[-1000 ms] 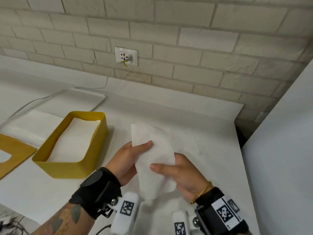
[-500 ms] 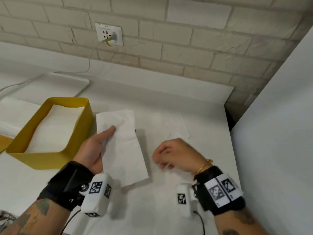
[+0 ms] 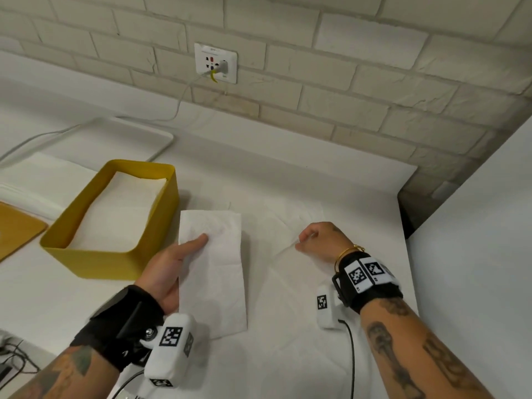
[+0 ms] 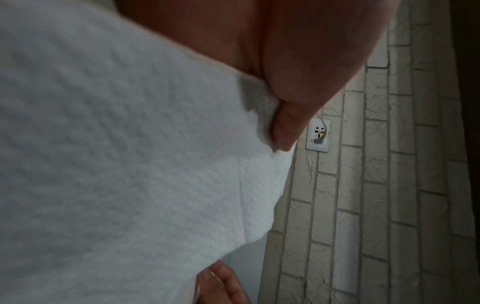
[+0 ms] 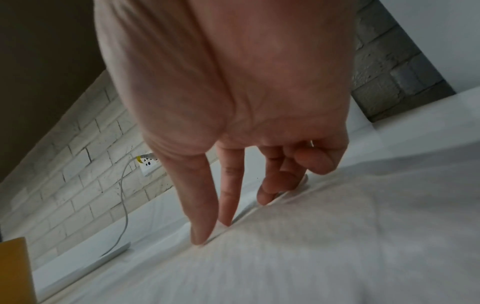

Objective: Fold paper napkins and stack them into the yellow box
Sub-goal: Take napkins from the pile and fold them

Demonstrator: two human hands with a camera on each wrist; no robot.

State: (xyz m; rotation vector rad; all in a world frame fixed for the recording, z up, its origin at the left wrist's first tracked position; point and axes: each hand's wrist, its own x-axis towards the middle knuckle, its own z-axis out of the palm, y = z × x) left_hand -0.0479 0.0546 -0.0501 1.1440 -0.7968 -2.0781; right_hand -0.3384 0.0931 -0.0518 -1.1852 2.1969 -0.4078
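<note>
My left hand [image 3: 180, 259] holds a folded white napkin [image 3: 214, 272] just right of the yellow box [image 3: 86, 262], thumb [image 4: 285, 127] on top and fingers underneath. The box has a stack of folded napkins [image 3: 121, 208] inside. My right hand [image 3: 300, 243] is down on a flat unfolded napkin [image 3: 290, 223] on the white table. Its thumb and forefinger pinch that sheet's near edge, which the right wrist view shows lifting slightly at the fingertips [image 5: 200, 236]. The other fingers are curled.
A pile of unfolded napkins [image 3: 31, 182] and a yellow lid [image 3: 17, 228] lie left of the box. A white tray [image 3: 129, 136] sits behind it. A cable runs from the wall socket [image 3: 216, 63]. A white panel [image 3: 475, 240] bounds the table on the right.
My right hand has let go of the folded napkin and moved right, down onto the flat sheet. My left hand has kept the folded napkin and brought it beside the yellow box.
</note>
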